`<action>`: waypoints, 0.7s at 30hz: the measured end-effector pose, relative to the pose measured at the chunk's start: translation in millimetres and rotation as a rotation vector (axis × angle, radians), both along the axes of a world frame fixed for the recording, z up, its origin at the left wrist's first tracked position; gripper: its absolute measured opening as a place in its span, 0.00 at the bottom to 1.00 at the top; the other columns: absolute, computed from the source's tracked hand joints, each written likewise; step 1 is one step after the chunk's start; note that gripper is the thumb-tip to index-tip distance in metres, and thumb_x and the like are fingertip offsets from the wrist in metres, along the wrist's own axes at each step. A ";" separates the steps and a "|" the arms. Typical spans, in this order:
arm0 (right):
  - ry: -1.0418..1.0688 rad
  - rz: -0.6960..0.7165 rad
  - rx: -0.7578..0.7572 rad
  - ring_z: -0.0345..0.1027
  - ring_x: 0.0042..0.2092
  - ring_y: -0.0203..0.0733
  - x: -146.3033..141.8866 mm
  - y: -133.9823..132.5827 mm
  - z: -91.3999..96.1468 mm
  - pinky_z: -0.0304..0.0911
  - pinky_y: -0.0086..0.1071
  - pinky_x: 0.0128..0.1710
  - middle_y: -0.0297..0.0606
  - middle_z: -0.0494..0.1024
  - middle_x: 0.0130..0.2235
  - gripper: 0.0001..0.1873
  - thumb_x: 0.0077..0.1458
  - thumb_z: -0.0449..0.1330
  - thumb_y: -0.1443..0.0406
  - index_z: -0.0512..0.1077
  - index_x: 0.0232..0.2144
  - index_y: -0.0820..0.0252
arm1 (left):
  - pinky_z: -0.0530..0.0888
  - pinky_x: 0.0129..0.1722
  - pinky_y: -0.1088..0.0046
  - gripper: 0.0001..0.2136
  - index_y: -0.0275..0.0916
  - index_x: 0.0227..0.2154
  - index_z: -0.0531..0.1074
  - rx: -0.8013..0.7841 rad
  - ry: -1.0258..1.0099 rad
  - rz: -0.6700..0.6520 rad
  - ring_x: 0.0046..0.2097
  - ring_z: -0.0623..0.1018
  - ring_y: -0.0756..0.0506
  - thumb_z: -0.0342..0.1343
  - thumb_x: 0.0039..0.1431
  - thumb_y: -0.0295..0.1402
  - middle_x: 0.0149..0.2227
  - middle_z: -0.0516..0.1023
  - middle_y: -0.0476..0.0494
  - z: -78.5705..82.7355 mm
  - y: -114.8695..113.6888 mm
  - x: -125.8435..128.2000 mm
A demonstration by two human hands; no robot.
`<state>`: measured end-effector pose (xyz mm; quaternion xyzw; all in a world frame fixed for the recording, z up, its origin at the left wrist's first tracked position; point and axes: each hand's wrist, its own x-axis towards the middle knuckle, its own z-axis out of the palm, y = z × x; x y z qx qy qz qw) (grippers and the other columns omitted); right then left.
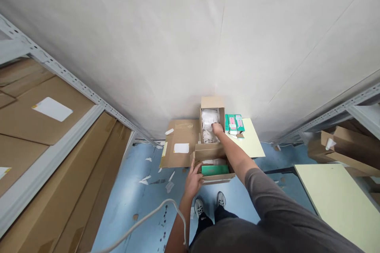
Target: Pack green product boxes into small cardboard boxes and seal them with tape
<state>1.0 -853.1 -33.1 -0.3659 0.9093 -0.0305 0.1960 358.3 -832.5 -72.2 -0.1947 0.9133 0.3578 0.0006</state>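
Observation:
My left hand [193,181] grips the left side of an open cardboard box [212,182], fingers along its edge. Inside that near box lie a green box [215,170] and some white packets [214,162]. Just behind it stands another open carton [212,102], its flap up, filled with white packets [210,116]. Into this carton reaches my right hand [217,128], its fingers curled down among the packets. What the right fingertips hold is hidden. Right of the carton are green boxes [234,123] with pink and white labels.
A flat cardboard piece [181,130] with a white label covers the table's left part. The pale tabletop [252,138] shows at right. Shelves of large cartons [44,106] rise on the left; another pale table [338,197] and cartons [353,146] stand right. Paper scraps litter the blue floor [133,182].

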 end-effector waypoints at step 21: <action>-0.203 -0.065 -0.771 0.80 0.57 0.59 166.7 198.1 -4.1 0.74 0.53 0.62 0.49 0.87 0.52 0.19 0.57 0.69 0.68 0.86 0.51 0.57 | 0.62 0.79 0.42 0.08 0.40 0.29 0.84 -0.052 0.096 -0.114 0.83 0.45 0.28 0.61 0.60 0.24 0.75 0.68 0.40 3.6 8.5 8.1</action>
